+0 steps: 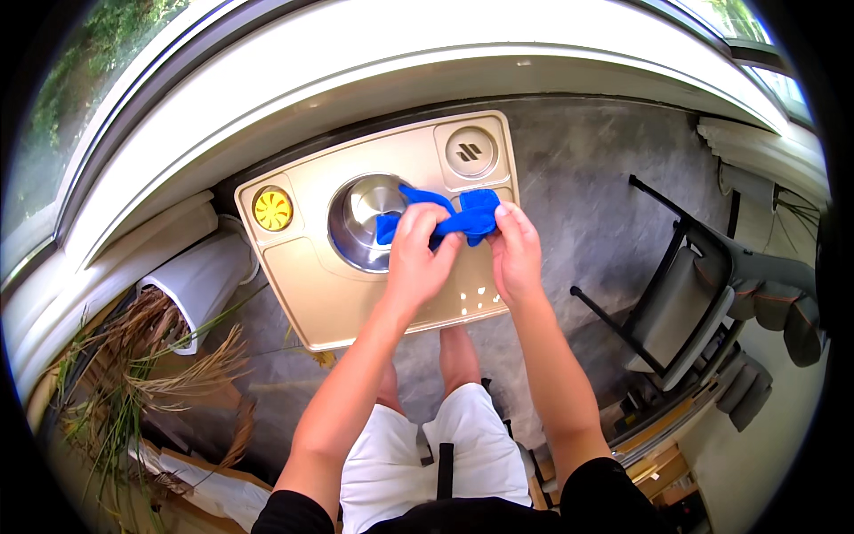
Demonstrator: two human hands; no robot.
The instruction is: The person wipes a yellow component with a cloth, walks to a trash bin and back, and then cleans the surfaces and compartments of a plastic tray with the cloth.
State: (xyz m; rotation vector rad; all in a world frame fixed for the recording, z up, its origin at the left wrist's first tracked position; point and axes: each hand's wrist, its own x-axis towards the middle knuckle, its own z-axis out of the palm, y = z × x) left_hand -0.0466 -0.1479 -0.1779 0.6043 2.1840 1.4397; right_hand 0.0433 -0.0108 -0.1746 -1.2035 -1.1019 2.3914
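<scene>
A bunched, twisted blue cloth is held between both hands above a beige tabletop unit. My left hand grips its middle part, and one end hangs over the round stainless steel basin set into the unit. My right hand pinches the cloth's right end between thumb and fingers. Left of the basin is a round yellow slotted insert. A round metallic disc with dark slanted marks sits in the far right corner. Water drops lie on the surface near my right wrist.
A white planter lies tipped at the left, with dry and green grassy leaves spilling from it. Grey chairs stand on the right over the grey floor. A white window ledge runs along the far side.
</scene>
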